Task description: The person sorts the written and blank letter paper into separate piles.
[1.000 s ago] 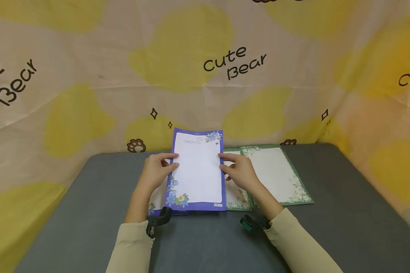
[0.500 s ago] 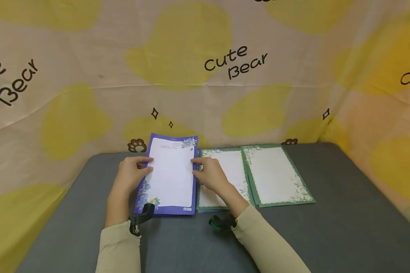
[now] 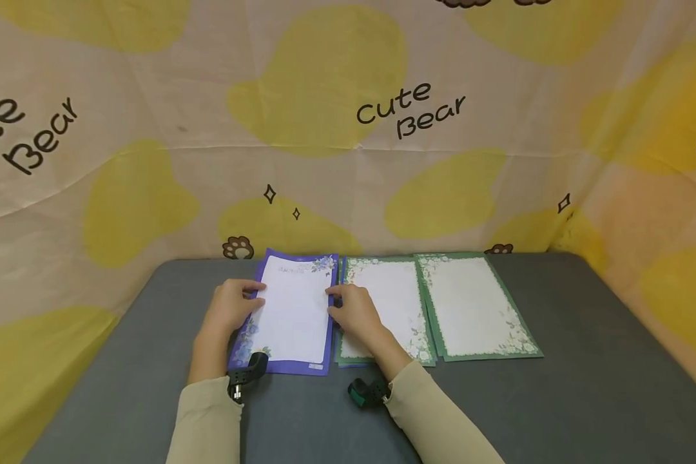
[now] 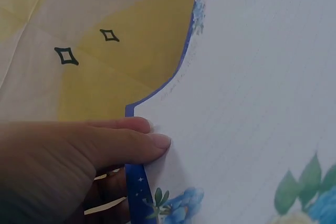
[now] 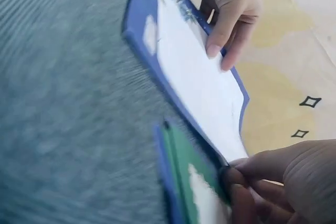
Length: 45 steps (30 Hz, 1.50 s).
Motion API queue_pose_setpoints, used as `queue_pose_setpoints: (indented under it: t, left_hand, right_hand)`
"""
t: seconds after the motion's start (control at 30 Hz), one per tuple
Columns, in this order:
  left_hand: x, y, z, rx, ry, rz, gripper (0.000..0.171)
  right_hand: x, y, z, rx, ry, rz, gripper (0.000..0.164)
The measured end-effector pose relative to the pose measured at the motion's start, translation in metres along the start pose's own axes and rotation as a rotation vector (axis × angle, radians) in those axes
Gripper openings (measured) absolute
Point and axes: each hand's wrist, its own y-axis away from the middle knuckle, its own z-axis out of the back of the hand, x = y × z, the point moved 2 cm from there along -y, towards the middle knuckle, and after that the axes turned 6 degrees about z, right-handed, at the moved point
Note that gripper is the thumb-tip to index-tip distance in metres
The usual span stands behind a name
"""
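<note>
A sheet of letter paper (image 3: 296,316) with a purple-blue border and blue flowers lies between my two hands at the left of the paper group. My left hand (image 3: 225,309) pinches its left edge between thumb and fingers, the thumb on the printed face. On the opposite edge, my right hand (image 3: 355,314) pinches the paper the same way. In the left wrist view the top of the letter paper (image 4: 236,77) bends in a curve. Beside it, partly under my right hand, is a green-bordered floral sheet (image 3: 391,316) with blue edges showing beneath.
Another green-bordered sheet (image 3: 478,309) lies to the right, its left side against the middle one. All rest on a grey tabletop (image 3: 470,406). A cloth backdrop (image 3: 301,84) with yellow patches and lettering rises behind the table's far edge. Dark bands (image 3: 368,392) circle both wrists.
Both hands have carried the purple-bordered sheet leftward off the middle green sheet, then lowered it toward the table. More of the middle green sheet now shows. The head view has shifted slightly.
</note>
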Motion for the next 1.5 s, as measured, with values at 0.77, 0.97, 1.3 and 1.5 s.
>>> queue_pose_setpoints:
  t: [0.77,0.97,1.3,1.5]
  left_hand:
    - [-0.046,0.001,-0.023,0.013,-0.099,-0.06,0.042]
    - [-0.078,0.008,-0.051,0.053,-0.081,-0.165,0.044]
    - [-0.098,0.017,-0.1,0.187,0.015,-0.411,0.054]
    - [-0.096,0.016,-0.121,0.168,-0.044,-0.498,0.069]
  right_hand:
    - [-0.027,0.019,0.049,-0.006,0.027,0.043,0.033]
    - [-0.052,0.035,0.081,0.028,-0.012,0.068,0.04]
    - [-0.092,0.064,0.104,-0.061,0.108,0.167,0.048]
    - [-0.103,0.067,0.103,-0.048,0.202,0.21,0.082]
